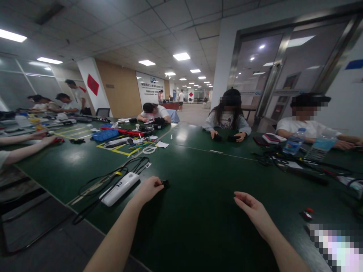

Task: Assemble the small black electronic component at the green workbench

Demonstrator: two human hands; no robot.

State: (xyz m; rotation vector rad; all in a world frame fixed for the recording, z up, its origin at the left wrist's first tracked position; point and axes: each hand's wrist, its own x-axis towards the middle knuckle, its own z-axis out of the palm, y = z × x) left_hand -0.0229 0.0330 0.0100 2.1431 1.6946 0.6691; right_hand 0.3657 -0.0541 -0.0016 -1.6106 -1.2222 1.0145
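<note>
My left hand (150, 187) rests low over the green table (195, 189), its thumb and fingers pinched on a small black object (165, 183). What kind of thing that is, I cannot make out. Just left of this hand lies a white power bank-like box (120, 189) marked "2", with black cables (113, 175) beside it. My right hand (252, 209) hovers at the right over bare tabletop, fingers stretched out and thumb a little apart, holding nothing. Right of it sits a small red and dark item (307, 214), too small to name.
Farther left lie a blue basket (104, 134), loose wires and a white cable coil (149, 150). Water bottles (295, 141) and tangled black cables (286, 160) stand at the right. Across the table a person (227, 117) holds dark objects. A blurred-out bright screen (337, 245) is near right.
</note>
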